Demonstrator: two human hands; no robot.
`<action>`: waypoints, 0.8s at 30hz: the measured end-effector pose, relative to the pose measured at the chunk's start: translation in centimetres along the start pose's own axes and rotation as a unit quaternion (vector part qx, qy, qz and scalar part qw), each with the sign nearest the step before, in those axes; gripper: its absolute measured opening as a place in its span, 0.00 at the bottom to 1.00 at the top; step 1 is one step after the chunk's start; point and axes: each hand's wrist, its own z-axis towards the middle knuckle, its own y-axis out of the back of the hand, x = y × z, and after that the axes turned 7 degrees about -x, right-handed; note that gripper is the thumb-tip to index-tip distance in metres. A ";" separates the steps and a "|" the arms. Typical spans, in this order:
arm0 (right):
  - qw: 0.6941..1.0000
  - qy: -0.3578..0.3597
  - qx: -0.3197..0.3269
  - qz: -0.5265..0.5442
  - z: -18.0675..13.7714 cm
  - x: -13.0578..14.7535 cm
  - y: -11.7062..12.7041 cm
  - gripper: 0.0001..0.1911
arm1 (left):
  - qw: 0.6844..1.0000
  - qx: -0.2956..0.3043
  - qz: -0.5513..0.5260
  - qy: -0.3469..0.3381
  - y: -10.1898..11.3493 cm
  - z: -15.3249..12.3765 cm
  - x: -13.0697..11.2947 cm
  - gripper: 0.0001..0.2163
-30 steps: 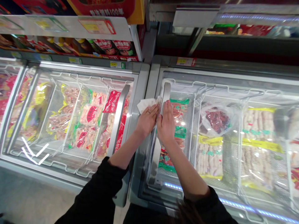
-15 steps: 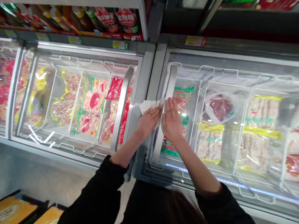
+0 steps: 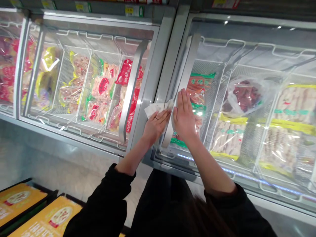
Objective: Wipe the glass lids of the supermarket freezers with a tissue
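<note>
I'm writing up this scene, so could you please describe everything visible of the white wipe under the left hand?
The white wipe looks thin and soft, paper or cloth, unclear which, with faint greyish marks. Creased, with a loose corner pointing left, it lies across adjoining freezer frames, partly hidden beneath the left hand.

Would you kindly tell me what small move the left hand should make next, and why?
I would probably slide the left hand with the white cloth slightly farther up the grey freezer edge. The cloth lies under its fingers there, and the edge runs on beyond them, while the right hand lies flat by the lid handle, seemingly out of the way.
</note>
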 end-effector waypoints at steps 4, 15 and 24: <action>1.000 0.005 -0.004 0.005 -0.8 0.1 -0.4 0.37 | 1.000 0.006 -0.007 0.017 0.0 -0.3 0.0 0.24; 1.000 0.024 0.014 0.001 -7.8 1.3 -0.2 0.36 | 0.998 -0.003 0.001 0.056 -0.3 -9.8 -4.5 0.25; 0.999 0.035 0.001 0.005 -8.4 0.9 -1.1 0.36 | 0.995 -0.017 0.008 0.096 -0.7 -11.6 -5.3 0.26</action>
